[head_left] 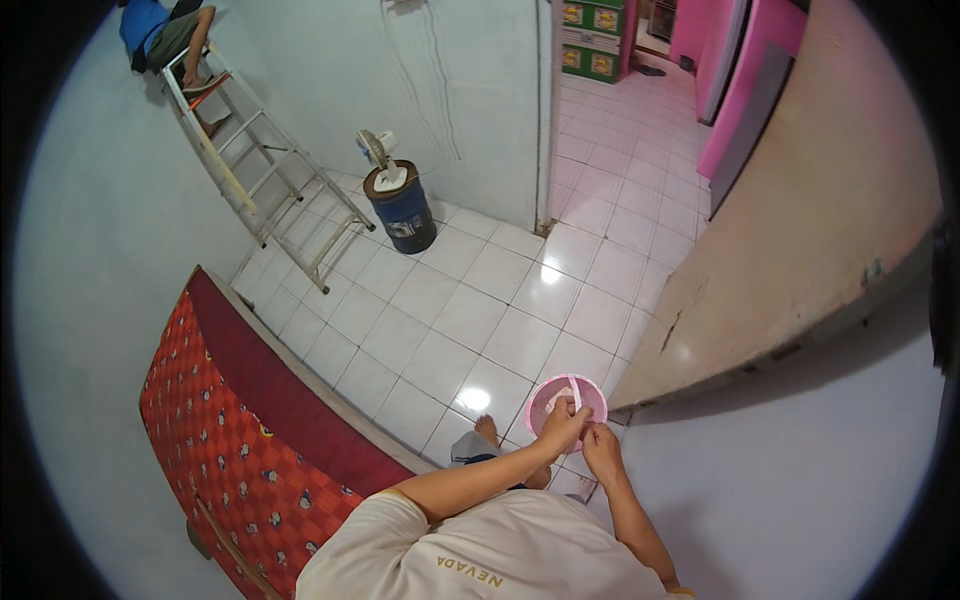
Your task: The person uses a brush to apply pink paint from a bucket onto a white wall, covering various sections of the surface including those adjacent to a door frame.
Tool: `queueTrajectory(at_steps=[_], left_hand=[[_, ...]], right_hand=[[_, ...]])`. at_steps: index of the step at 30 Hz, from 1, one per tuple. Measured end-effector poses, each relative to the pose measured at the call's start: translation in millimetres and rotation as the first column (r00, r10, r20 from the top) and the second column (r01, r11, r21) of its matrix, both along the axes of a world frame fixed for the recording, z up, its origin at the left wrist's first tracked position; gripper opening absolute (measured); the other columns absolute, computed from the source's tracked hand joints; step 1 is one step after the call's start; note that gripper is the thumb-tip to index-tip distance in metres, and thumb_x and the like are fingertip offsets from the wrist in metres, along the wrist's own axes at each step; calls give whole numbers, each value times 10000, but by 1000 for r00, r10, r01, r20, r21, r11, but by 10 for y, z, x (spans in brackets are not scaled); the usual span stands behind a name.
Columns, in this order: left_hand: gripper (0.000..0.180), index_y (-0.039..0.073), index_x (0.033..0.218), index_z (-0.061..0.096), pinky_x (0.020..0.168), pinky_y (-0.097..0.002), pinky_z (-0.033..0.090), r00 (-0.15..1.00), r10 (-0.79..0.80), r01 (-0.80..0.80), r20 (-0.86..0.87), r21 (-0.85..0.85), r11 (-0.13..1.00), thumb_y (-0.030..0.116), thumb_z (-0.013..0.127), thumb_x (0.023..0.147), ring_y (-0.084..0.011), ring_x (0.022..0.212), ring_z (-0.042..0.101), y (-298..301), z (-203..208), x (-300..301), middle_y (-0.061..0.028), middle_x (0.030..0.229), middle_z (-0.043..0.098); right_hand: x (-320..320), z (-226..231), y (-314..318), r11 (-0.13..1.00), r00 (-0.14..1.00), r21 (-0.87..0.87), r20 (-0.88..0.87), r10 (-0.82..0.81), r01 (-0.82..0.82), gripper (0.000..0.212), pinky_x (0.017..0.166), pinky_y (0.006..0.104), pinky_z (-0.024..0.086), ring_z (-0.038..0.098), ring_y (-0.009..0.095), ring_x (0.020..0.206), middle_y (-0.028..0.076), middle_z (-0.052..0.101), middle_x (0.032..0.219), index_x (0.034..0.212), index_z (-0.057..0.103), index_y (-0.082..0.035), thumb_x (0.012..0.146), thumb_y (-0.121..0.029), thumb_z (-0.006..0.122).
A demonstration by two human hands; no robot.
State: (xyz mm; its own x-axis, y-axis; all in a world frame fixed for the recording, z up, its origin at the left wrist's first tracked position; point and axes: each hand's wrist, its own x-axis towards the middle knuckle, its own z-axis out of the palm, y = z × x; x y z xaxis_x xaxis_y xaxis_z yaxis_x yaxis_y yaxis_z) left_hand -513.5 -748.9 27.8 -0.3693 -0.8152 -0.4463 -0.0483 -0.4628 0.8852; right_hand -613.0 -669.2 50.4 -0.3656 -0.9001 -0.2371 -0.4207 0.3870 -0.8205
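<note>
A round pink pail (532, 408) is in front of me, just above the tiled floor or on it; I cannot tell which. A narrow white strip (575, 390) runs from its far rim to the fingers of my left hand (562, 428), which are closed on it. Whether the strip is the pail's handle is unclear. Something pale (558, 398) lies inside the pail, partly behind that hand. My right hand (602, 450) is closed at the pail's near right rim, close beside the left one. What its fingers pinch is too small to make out.
A brown door (760, 220) stands at the right. On the left leans a red patterned mattress (240, 430). Farther off are a blue drum (405, 220) with a fan (378, 150) on top and a stepladder (250, 170) with a person (175, 35) on it. A doorway opens beyond.
</note>
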Motion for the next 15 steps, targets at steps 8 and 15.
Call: queueTrajectory(at_steps=[8,15], left_hand=[[537,-75,1161,483,730,-323,522,997,30,-14,-71,213,977,316,633,825,-204,852,632,-798,22,83,-143,953,632],[472,-75,1032,510,670,-324,511,990,-143,143,-7,128,981,338,603,823,-193,757,602,-1741,-91,303,-121,861,592]], right_hand=[[77,-120,-883,989,972,103,-200,122,-103,303,790,449,500,648,383,907,219,675,945,969,699,0,866,-283,661],[211,-157,-1719,984,975,137,-176,137,-113,300,765,441,509,656,386,876,224,680,933,946,687,-10,864,-297,665]])
